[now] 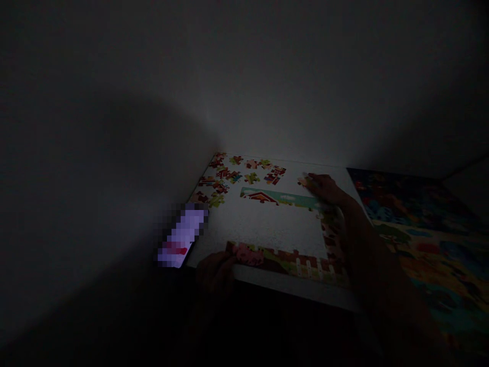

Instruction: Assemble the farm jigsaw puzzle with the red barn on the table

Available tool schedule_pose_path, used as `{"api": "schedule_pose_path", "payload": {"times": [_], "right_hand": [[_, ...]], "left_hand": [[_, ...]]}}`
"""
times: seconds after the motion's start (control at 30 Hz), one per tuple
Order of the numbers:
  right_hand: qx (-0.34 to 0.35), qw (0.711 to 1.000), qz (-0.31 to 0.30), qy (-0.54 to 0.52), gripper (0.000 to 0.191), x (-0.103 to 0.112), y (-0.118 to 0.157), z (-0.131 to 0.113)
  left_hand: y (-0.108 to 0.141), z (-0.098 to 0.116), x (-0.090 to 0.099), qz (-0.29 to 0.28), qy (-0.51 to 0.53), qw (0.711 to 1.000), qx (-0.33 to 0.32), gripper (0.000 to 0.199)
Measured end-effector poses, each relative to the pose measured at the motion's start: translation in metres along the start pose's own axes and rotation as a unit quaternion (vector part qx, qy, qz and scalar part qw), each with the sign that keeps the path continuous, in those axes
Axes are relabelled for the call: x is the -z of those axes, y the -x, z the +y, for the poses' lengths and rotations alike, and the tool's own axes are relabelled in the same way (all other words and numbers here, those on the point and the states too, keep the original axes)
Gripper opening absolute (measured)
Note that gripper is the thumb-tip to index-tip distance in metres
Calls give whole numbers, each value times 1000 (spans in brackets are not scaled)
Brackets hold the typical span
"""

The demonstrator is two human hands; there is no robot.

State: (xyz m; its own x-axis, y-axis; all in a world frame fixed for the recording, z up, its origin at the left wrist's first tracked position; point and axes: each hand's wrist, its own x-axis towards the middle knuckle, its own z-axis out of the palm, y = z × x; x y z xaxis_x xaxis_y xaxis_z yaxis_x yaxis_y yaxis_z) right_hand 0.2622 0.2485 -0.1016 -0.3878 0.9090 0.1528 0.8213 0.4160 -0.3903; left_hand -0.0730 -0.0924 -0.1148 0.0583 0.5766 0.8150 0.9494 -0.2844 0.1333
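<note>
My right hand (pixel 325 188) reaches over the far side of the white tabletop (pixel 263 227), fingers closed on a jigsaw puzzle piece (pixel 304 181). Below it lies a joined puzzle border: a top strip (pixel 277 198) with a red roof and blue sky, a right side (pixel 331 237) partly behind my forearm, and a bottom strip (pixel 282 260) with a pink pig and white fence. My left hand (pixel 216 270) rests at the table's near edge, fingers loosely bent, beside the left end of the bottom strip. Dim light blurs its fingertips.
Loose puzzle pieces (pixel 229 176) lie scattered at the far left, with a small joined cluster (pixel 275 176) nearby. A lit phone (pixel 183 237), its screen pixelated, sits at the left edge. Walls rise behind and left. Colourful animal pictures (pixel 428 239) lie to the right.
</note>
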Motion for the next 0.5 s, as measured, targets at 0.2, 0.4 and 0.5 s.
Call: {"api": "schedule_pose_path", "payload": {"times": [0.2, 0.4, 0.5], "right_hand": [[14, 998, -39, -45, 53, 10, 4, -8], [-23, 999, -29, -21, 50, 13, 4, -24], [-55, 998, -29, -17, 54, 13, 4, -27]], "left_hand": [[6, -6, -2, -1, 19, 1000, 1, 23], [14, -18, -3, -52, 4, 998, -27, 23], [15, -17, -4, -37, 3, 999, -12, 22]]}}
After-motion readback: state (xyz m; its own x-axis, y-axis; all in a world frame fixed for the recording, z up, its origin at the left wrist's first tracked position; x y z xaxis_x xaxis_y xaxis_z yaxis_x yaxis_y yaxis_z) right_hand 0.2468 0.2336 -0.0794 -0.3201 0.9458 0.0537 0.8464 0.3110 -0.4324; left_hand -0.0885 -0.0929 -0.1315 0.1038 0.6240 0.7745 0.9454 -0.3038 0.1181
